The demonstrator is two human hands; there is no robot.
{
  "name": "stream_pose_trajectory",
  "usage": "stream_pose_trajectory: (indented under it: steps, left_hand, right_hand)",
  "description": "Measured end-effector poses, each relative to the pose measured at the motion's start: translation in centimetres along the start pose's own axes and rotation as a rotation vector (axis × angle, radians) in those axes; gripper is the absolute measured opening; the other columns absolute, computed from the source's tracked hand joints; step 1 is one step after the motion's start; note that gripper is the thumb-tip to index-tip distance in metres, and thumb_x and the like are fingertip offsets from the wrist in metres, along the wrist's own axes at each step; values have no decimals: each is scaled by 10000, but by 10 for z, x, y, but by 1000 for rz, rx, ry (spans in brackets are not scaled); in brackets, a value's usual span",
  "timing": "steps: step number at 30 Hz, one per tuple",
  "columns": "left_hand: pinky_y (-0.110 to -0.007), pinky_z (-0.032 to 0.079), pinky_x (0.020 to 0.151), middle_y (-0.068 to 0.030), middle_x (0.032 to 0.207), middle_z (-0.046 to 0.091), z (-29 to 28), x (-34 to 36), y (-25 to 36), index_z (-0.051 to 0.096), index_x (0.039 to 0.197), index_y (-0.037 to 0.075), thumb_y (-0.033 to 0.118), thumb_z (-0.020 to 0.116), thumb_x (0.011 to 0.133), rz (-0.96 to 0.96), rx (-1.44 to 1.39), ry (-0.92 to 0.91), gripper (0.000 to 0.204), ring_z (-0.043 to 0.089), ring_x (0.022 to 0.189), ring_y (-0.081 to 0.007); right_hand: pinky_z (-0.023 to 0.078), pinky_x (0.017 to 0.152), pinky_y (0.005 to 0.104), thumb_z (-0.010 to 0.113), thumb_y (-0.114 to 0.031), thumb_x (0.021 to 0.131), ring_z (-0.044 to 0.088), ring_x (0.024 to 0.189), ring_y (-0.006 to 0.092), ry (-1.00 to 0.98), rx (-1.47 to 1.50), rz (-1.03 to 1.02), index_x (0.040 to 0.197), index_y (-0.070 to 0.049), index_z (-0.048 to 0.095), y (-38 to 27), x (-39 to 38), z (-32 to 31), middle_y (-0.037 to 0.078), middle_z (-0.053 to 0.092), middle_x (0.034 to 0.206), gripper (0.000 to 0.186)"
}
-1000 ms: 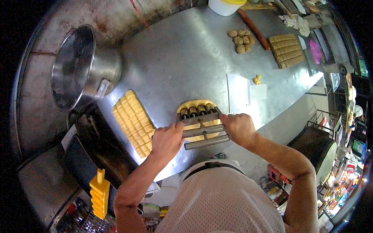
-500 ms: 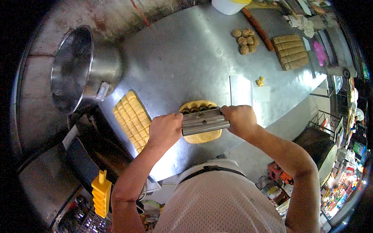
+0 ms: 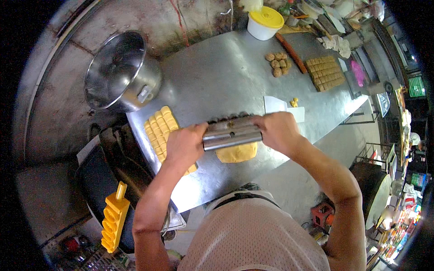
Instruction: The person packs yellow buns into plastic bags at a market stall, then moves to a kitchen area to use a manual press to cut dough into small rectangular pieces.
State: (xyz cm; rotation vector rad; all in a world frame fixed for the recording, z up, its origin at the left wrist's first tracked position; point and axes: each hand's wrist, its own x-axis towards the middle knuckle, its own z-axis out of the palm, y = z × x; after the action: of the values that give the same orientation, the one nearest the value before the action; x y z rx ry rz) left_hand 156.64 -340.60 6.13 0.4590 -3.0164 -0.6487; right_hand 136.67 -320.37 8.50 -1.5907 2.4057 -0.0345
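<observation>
A ridged metal dough cutter (image 3: 232, 134) spans the gap between my hands, above a slab of pale yellow dough (image 3: 236, 152). My left hand (image 3: 185, 144) is closed round its left end; my right hand (image 3: 281, 132) grips the other end. Dark rounded shapes show along the tool's far edge. Only the near part of the dough is visible; the tool hides the rest, and I cannot tell whether they touch. Left of my left hand lies a yellow dough sheet (image 3: 159, 128) scored into small squares, partly covered by that hand.
A large steel bowl (image 3: 143, 77) stands at the far left of the metal table (image 3: 203, 72). Farther right are brown dough balls (image 3: 276, 65), a brown rod (image 3: 291, 52), a brown cut slab (image 3: 326, 72) and a white tub (image 3: 262, 30). A yellow mould (image 3: 114, 219) is at lower left.
The view has shifted, so the table things appear lower. Dough that showed beyond the cutter's far edge is now hidden. Both hands still hold the cutter's ends.
</observation>
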Motion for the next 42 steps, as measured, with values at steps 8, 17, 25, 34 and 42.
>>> stream_pose_trajectory:
  steps: [8,17,25,34,42]
  left_hand:
    - [-478,538,870,-160,1222,626,26,-19,-61,627,1267,61,426,868,694,-85,49,30,720,678,1007,-368]
    - [-496,425,999,-139,1261,579,96,-50,-73,533,1333,75,501,839,645,-259,34,-210,866,581,1158,-351]
    - [-474,422,980,-115,1205,588,112,-65,-90,541,1281,66,317,825,630,-291,75,-126,754,582,1116,-336]
    - [-497,475,942,-151,1168,663,122,-61,-97,595,1214,64,371,821,670,-294,58,-170,664,644,1103,-355]
    - [-476,566,717,-154,976,708,113,-78,-80,622,1116,83,342,839,730,-130,35,52,513,713,850,-338]
  right_hand:
    - [512,621,432,730,-127,730,662,674,290,348,-15,-209,970,-176,678,-18,86,101,56,625,759,250]
    - [502,725,403,780,-95,647,661,824,245,324,63,-213,1061,-156,684,-41,83,187,30,608,859,430]
    - [404,1042,476,894,-419,609,528,1213,327,-174,23,-263,1409,-136,526,-54,84,168,132,540,1190,925]
    - [444,984,515,799,-563,723,582,1151,335,-113,88,-217,1264,-115,607,-58,76,170,140,593,1131,728]
    - [545,676,424,748,-231,808,688,794,276,47,102,-223,1153,-113,644,-55,56,169,84,666,891,380]
